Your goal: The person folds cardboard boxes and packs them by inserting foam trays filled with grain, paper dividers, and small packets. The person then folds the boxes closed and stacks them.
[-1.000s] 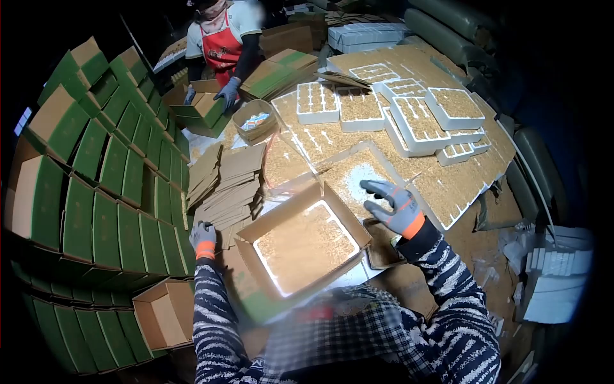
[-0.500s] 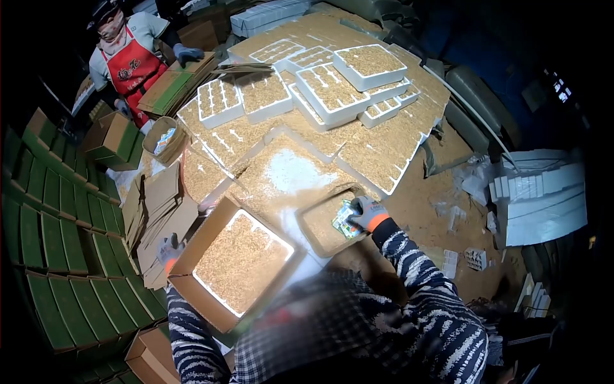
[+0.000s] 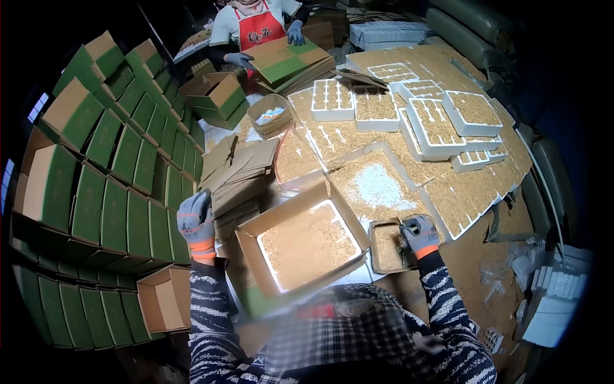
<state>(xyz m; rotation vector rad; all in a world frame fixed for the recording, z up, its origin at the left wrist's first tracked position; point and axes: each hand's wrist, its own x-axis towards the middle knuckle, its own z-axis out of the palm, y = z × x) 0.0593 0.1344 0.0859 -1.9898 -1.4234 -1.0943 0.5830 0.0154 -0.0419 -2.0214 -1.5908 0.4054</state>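
Note:
My left hand (image 3: 196,221), in a grey glove with an orange cuff, is raised beside the stack of flat cardboard pieces (image 3: 240,173). Its fingers curl loosely with a gap at the thumb, and nothing shows in them. In front of me stands an open cardboard box (image 3: 249,259) holding a white foam tray (image 3: 272,275) topped with tan, sawdust-like grains. Over a small open carton (image 3: 378,264) to the right, my right hand (image 3: 419,235) has its fingers bent down and closed. Something dark is under the fingertips, too shadowed to make out.
Green-and-brown cartons (image 3: 105,201) are stacked at left. Grain-filled foam trays (image 3: 435,125) lie across the table, with white powder (image 3: 382,187) nearer me. A co-worker in a red apron (image 3: 261,31) handles cardboard (image 3: 291,61) beside a round tub (image 3: 268,131) of packets.
The view has swung left. My left hand has left the box's side and risen beside the cardboard stack. My right hand stays at the small carton, where colourful packets showed earlier.

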